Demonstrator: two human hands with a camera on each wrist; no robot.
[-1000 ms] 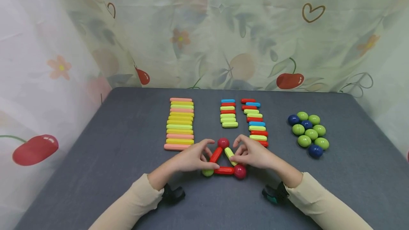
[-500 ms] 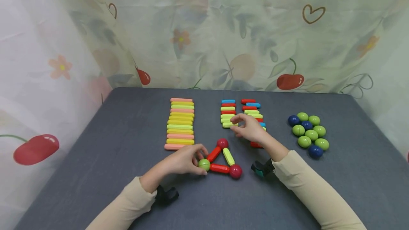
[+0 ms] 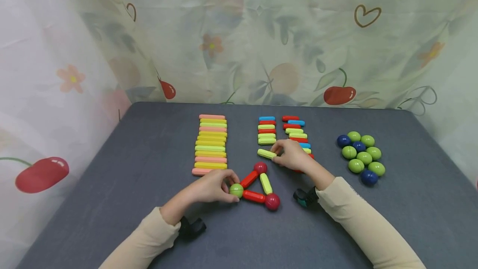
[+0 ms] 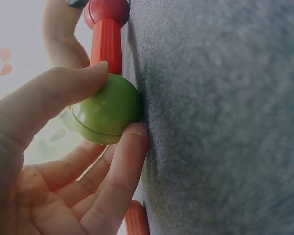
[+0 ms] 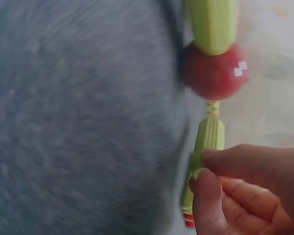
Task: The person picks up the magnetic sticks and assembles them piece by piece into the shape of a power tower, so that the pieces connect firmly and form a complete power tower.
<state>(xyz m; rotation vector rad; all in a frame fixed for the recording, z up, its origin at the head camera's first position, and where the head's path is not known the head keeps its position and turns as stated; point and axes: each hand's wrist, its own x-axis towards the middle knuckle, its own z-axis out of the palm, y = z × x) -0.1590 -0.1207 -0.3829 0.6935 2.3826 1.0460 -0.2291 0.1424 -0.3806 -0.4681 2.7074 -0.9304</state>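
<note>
Stick [image 3: 267, 153], yellow-green, freed from the near end of the middle row [image 3: 267, 131]: pinches it in the right hand [image 3: 293, 155], just beyond the red ball [image 3: 260, 168] topping the triangle [image 3: 249, 179]. With the left hand [image 3: 214, 187], grips the green ball [image 3: 236, 190] at another corner. Seems to make one more piece available, not yet joined.

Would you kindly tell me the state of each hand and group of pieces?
Triangle: closed, lying flat
Left hand: pinching the triangle's green ball
Right hand: pinching a yellow-green rod
Long rods: lined up in one column
Short rods: set in two columns, one partly hidden
Loose balls: clustered together
</note>
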